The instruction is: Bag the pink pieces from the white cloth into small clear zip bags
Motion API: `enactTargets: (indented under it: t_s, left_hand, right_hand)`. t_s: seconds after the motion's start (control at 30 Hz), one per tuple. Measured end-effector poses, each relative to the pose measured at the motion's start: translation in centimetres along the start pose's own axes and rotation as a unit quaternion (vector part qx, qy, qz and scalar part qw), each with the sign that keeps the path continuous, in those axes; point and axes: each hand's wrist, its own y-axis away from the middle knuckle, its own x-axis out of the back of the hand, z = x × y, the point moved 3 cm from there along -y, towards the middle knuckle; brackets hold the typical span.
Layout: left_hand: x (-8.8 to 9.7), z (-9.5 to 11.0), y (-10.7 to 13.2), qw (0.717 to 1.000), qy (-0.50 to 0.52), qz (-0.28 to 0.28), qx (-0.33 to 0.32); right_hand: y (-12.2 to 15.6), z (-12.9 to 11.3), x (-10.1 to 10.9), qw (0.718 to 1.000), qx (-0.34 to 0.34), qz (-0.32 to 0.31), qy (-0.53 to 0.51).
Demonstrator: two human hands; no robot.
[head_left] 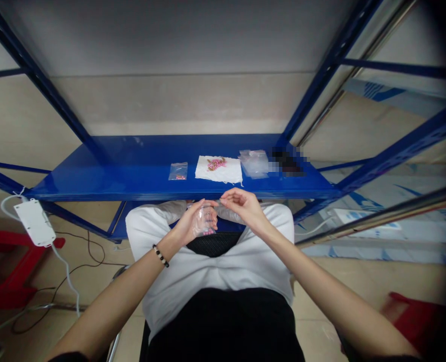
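Observation:
My left hand [191, 221] is closed on a small clear plastic bag [205, 221] with a few pink beads at its bottom. My right hand [242, 203] pinches the bag's top edge from the right. Both hands are held over my lap, just in front of the blue shelf [105, 176]. On the shelf lies a white tissue [223, 172] with a small heap of pink beads [216, 163]. To its left is a small filled bag [178, 171]. To its right is a stack of empty clear bags [255, 162].
Blue rack uprights [45, 83] rise on both sides. A white power adapter [35, 221] with cables hangs at the left, over a red stool [7, 271]. Another red stool [411, 317] is at the lower right. A blurred dark object [288, 162] lies at the shelf's right end.

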Motion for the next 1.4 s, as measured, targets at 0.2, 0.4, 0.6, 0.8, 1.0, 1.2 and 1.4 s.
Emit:
enactTargets:
  t_s: [0.2,0.4,0.6,0.8,1.0,1.2,1.4]
  left_hand:
    - [0.2,-0.6,-0.3,0.999,-0.042,0.004,0.025]
    - [-0.1,-1.9,-0.3,0.994,-0.101,0.005,0.033]
    - [0.1,-2.6,-0.1,0.989,-0.145,-0.008,0.037]
    - [-0.2,-2.3,0.2,0.985,-0.172,-0.019,0.02]
    - [0.0,-2.3,0.1,0.984,-0.179,-0.016,0.013]
    - [0.3,-2.1,0.2,0.985,-0.17,-0.02,0.019]
    - [0.7,-2.3,0.0,0.987,-0.156,-0.014,0.022]
  right_hand:
    - [0.8,0.5,0.3,0.997,-0.025,0.072,-0.011]
    - [0.8,0.1,-0.8,0.999,0.008,0.04,-0.011]
    - [1.7,-0.4,-1.6,0.996,0.051,-0.038,0.068]
    - [2.0,-1.0,-1.8,0.991,0.069,-0.068,0.089]
    - [2.2,-1.6,-1.9,0.977,0.12,-0.088,0.15]
    - [2.2,-1.7,-2.1,0.968,0.158,-0.108,0.162]
    - [2.3,-1.8,-2.4,0.963,0.165,-0.11,0.183]
